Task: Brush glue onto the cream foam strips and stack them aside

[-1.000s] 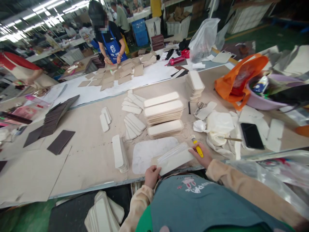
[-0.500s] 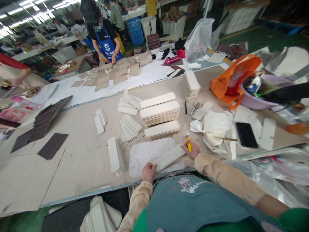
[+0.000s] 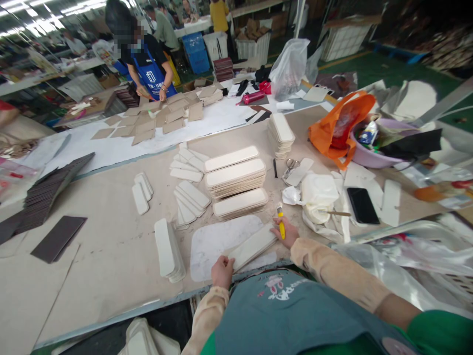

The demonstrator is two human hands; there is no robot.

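Observation:
A long pale strip (image 3: 253, 247) lies slanted over the front edge of a whitish sheet (image 3: 210, 239). My left hand (image 3: 222, 271) pinches its near left end. At the strip's far right end is my right hand (image 3: 287, 232), its fingers closed around a yellow-handled brush (image 3: 282, 226) and touching the strip. Just beyond the sheet stand stacks of cream rounded strips (image 3: 236, 178). Another stack (image 3: 168, 251) stands left of the sheet, and fanned strips (image 3: 191, 199) lie behind it.
To the right are a white tub (image 3: 320, 191), scissors (image 3: 291, 165), a black phone (image 3: 362, 205), an orange bag (image 3: 338, 130) and a purple basin (image 3: 373, 155). Dark sheets (image 3: 59, 236) lie at left. A person in a blue apron (image 3: 153, 74) works across the table.
The view has shifted slightly, so the table's contents appear farther left. Both hands keep their places at the strip's ends, and the brush remains in my right hand.

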